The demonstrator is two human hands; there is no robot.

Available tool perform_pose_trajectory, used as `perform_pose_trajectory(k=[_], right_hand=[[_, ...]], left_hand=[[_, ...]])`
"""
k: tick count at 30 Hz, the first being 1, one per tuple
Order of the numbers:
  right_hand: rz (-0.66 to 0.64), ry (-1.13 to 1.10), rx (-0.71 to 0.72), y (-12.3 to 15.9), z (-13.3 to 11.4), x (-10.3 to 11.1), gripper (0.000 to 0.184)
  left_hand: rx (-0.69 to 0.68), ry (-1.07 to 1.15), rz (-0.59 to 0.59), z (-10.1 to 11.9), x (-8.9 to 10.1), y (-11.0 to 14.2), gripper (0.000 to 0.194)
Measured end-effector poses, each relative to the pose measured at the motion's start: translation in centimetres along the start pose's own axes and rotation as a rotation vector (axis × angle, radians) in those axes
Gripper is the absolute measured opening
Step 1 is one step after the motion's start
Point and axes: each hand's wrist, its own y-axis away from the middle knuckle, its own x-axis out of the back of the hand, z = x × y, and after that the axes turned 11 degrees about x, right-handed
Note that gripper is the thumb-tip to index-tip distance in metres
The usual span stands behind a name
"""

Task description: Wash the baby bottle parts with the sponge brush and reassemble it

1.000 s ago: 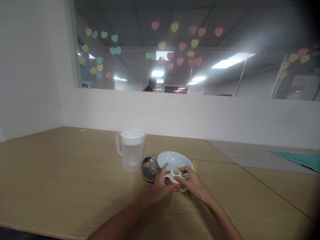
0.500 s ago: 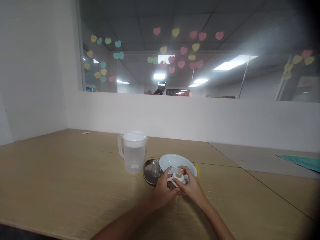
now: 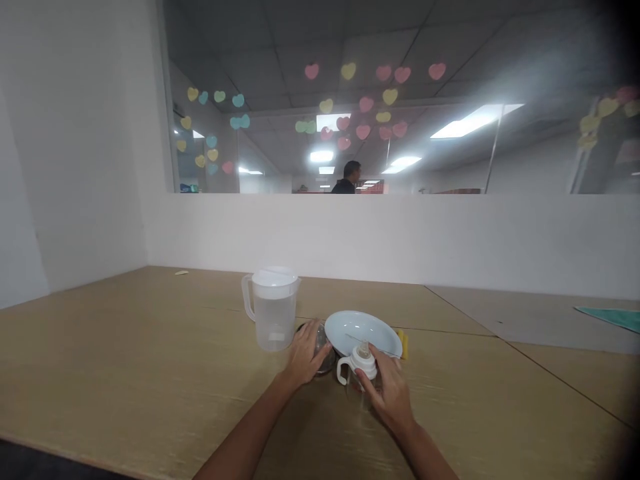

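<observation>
A small clear baby bottle (image 3: 361,363) with a white handled collar and a teat stands on the wooden table in front of me. My right hand (image 3: 387,393) is closed around its right side and holds it upright. My left hand (image 3: 304,352) is off the bottle and reaches left onto a round steel dish (image 3: 326,362). Its fingers curl over the clear cap lying in the dish, which they mostly hide. Just behind the bottle sits a pale blue bowl (image 3: 367,329).
A lidded translucent jug (image 3: 274,313) of water stands left of the bowl. A yellow item (image 3: 403,343) peeks out behind the bowl's right rim. A teal cloth (image 3: 610,317) lies far right. Behind the low white wall, a person (image 3: 349,177) shows through a window with heart stickers.
My left hand let go of the bottle and moved left onto the steel dish and cap. My right hand kept hold of the bottle. The person behind the window moved right.
</observation>
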Motion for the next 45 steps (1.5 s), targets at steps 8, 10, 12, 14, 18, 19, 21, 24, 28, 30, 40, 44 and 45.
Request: perform_pose_trajectory(k=[8, 10, 12, 14, 18, 19, 21, 24, 28, 30, 40, 44, 45], right_hand=[[-0.008, -0.033, -0.026, 0.2, 0.1, -0.1, 0.045], [-0.015, -0.046, -0.039, 0.2, 0.0, -0.2, 0.044], [-0.033, -0.061, -0.066, 0.4, -0.1, -0.2, 0.044], [-0.059, -0.086, -0.123, 0.5, -0.2, -0.1, 0.048], [-0.074, -0.152, -0.247, 0.6, -0.3, -0.1, 0.068], [-0.069, -0.161, -0.251, 0.7, -0.3, -0.1, 0.071], [-0.057, -0.158, -0.234, 0.7, -0.3, -0.1, 0.073], [-0.029, -0.124, -0.204, 0.7, -0.3, -0.4, 0.071], [0.002, -0.094, -0.192, 0.7, -0.5, -0.5, 0.071], [0.003, -0.086, -0.192, 0.7, -0.7, -0.4, 0.072], [-0.01, 0.077, -0.053, 0.4, -0.8, -0.4, 0.07], [0.011, 0.102, -0.039, 0.5, -0.8, -0.8, 0.068], [0.011, 0.101, -0.041, 0.5, -0.9, -1.0, 0.068]], left_hand=[[0.063, -0.144, 0.019, -0.5, -0.5, -0.3, 0.039], [0.092, -0.15, 0.02, -0.7, -0.7, -0.2, 0.038], [0.152, -0.109, 0.005, -0.8, -0.9, -0.1, 0.04], [0.236, -0.048, 0.033, -0.7, -0.7, -0.2, 0.039], [0.231, 0.199, 0.285, 1.4, 0.0, -0.1, 0.038], [0.185, 0.286, 0.348, 2.2, 0.1, 0.1, 0.037], [0.054, 0.416, 0.42, 3.9, 0.2, 0.7, 0.034], [-0.193, 0.465, 0.422, 5.8, -0.3, 1.9, 0.034], [-0.344, 0.439, 0.287, 6.6, -0.8, 2.6, 0.037], [-0.335, 0.434, 0.17, 6.5, -1.0, 2.6, 0.036], [-0.151, 0.509, -0.156, 6.3, -1.6, 3.1, 0.048], [-0.154, 0.502, -0.149, 6.1, -1.6, 3.1, 0.049], [-0.158, 0.5, -0.151, 6.1, -1.6, 3.0, 0.049]])
